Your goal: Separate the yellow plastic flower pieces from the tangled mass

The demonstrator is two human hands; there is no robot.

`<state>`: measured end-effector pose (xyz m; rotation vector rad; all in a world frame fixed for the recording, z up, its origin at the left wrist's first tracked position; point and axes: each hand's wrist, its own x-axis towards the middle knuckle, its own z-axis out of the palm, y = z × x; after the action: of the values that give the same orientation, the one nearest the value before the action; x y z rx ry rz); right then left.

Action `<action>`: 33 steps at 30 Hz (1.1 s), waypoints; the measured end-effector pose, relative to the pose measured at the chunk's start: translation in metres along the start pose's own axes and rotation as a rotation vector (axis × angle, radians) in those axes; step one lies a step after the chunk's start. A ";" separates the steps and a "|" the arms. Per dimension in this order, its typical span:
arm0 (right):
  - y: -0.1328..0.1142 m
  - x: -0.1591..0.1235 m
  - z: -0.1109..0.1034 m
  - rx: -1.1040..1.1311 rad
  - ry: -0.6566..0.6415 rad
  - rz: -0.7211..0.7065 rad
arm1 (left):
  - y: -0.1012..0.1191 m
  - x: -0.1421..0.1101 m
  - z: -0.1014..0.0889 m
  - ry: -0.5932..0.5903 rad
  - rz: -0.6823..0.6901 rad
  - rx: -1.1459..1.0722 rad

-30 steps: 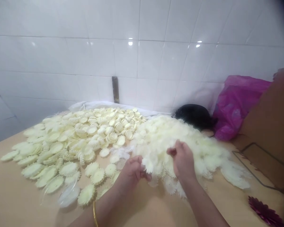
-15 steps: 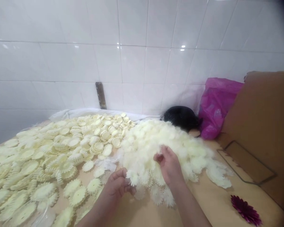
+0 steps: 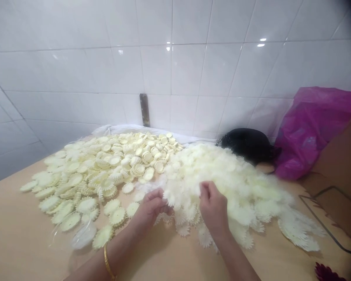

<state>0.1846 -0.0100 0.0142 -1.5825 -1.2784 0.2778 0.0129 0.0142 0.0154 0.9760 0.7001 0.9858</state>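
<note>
My left hand (image 3: 152, 207) pinches a pale, toothed flower-shaped petal piece (image 3: 170, 197) between thumb and fingers, at the front edge of a fluffy pile. My right hand (image 3: 213, 207) is closed in a pinch over the same pile, a little to the right. Whether anything is between its fingertips cannot be made out. The pile of thin, off-white petal pieces (image 3: 236, 183) spreads behind and around both hands. Left of it lies a wide heap of thicker, pale yellow scalloped discs (image 3: 105, 164), many stacked together.
A small clear plastic bag (image 3: 84, 234) lies at the front left. At the back are a dark ruler-like strip (image 3: 144, 110) against the tiled wall, a black bundle (image 3: 247, 144) and a magenta plastic bag (image 3: 310, 128). A cardboard box (image 3: 339, 171) and a dark red flower (image 3: 327, 272) are at right.
The view has swung left, so the table's things sit further right. My right hand has turned, its back now facing me. My left hand still holds the petal piece.
</note>
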 end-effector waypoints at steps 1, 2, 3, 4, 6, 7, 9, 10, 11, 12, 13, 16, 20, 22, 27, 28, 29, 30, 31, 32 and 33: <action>0.003 0.000 0.001 -0.135 0.004 -0.070 | -0.001 0.001 -0.001 -0.006 -0.003 0.004; 0.007 0.001 0.002 -0.257 0.006 -0.131 | -0.003 0.001 -0.001 -0.007 -0.009 0.007; 0.010 0.002 0.003 -0.361 0.010 -0.178 | -0.004 0.001 -0.002 -0.004 -0.014 0.011; 0.012 0.003 0.003 -0.444 0.020 -0.210 | -0.005 0.001 -0.002 0.002 -0.018 0.016; 0.012 0.003 0.002 -0.563 0.066 -0.253 | -0.006 -0.001 -0.001 0.008 -0.012 0.036; 0.010 0.003 0.000 -0.599 0.102 -0.271 | -0.007 -0.002 0.000 0.007 -0.004 0.047; 0.003 0.000 -0.003 -0.601 0.163 -0.311 | -0.008 -0.005 0.002 -0.007 0.013 0.065; -0.002 -0.002 -0.003 -0.542 0.166 -0.331 | -0.008 -0.006 0.003 -0.017 0.010 0.069; -0.007 -0.005 -0.003 -0.431 0.138 -0.344 | -0.007 -0.007 0.004 -0.026 -0.002 0.067; -0.013 -0.008 -0.002 -0.270 0.065 -0.338 | -0.007 -0.008 0.005 -0.033 -0.016 0.057; -0.019 -0.012 0.000 -0.078 -0.049 -0.298 | -0.006 -0.008 0.006 -0.046 -0.024 0.043; -0.031 -0.021 0.008 0.472 -0.402 -0.019 | -0.005 -0.008 0.007 -0.103 -0.024 -0.022; -0.034 -0.025 0.015 0.785 -0.561 0.262 | -0.005 -0.007 0.006 -0.182 -0.032 -0.109; -0.034 -0.025 0.016 0.845 -0.580 0.285 | -0.006 -0.007 0.006 -0.216 -0.032 -0.119; -0.034 -0.026 0.016 0.775 -0.490 0.232 | -0.008 -0.009 0.008 -0.217 -0.038 -0.053; -0.034 -0.027 0.016 0.719 -0.467 0.208 | -0.009 -0.009 0.008 -0.203 -0.046 -0.022; -0.034 -0.028 0.016 0.648 -0.432 0.176 | -0.010 -0.009 0.008 -0.186 -0.051 0.010; -0.034 -0.028 0.016 0.566 -0.389 0.139 | -0.011 -0.010 0.008 -0.165 -0.054 0.042; -0.033 -0.028 0.016 0.482 -0.340 0.102 | -0.012 -0.010 0.008 -0.143 -0.054 0.069; -0.032 -0.027 0.016 0.409 -0.294 0.070 | -0.013 -0.010 0.008 -0.125 -0.053 0.088; -0.031 -0.027 0.017 0.356 -0.262 0.051 | -0.013 -0.010 0.007 -0.114 -0.056 0.096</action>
<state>0.1439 -0.0260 0.0214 -1.3029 -1.3020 0.7240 0.0200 0.0000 0.0071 1.0826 0.6808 0.8472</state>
